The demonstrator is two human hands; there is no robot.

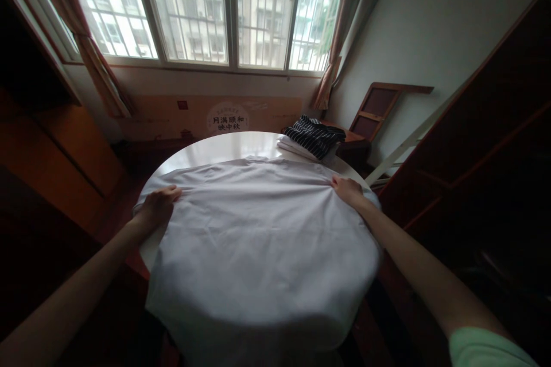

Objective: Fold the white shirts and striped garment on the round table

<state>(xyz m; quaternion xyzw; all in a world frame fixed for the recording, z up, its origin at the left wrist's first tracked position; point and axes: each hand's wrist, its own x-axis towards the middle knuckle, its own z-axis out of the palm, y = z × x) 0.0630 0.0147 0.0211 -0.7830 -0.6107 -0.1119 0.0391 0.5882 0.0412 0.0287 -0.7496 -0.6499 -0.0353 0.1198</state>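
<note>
A white shirt (258, 241) lies spread over a round white table (206, 148), its collar toward the window and its lower part hanging over the near edge. My left hand (161, 203) is closed on the cloth at the shirt's left side, below the shoulder. On the opposite side my right hand (348, 190) pinches the fabric near the right shoulder. Creases run across the shirt between both hands, as if the cloth is pulled taut. The sleeves reach out past my hands toward the table's sides.
A black-and-white striped garment (314, 135) rests on folded white cloth (297, 148) at the table's far right. Behind stand a wooden chair (372, 112) and a printed cardboard panel (172, 117) under the window. Dark wooden furniture (465, 143) flanks the right side; an orange-brown cabinet (55, 155) stands left.
</note>
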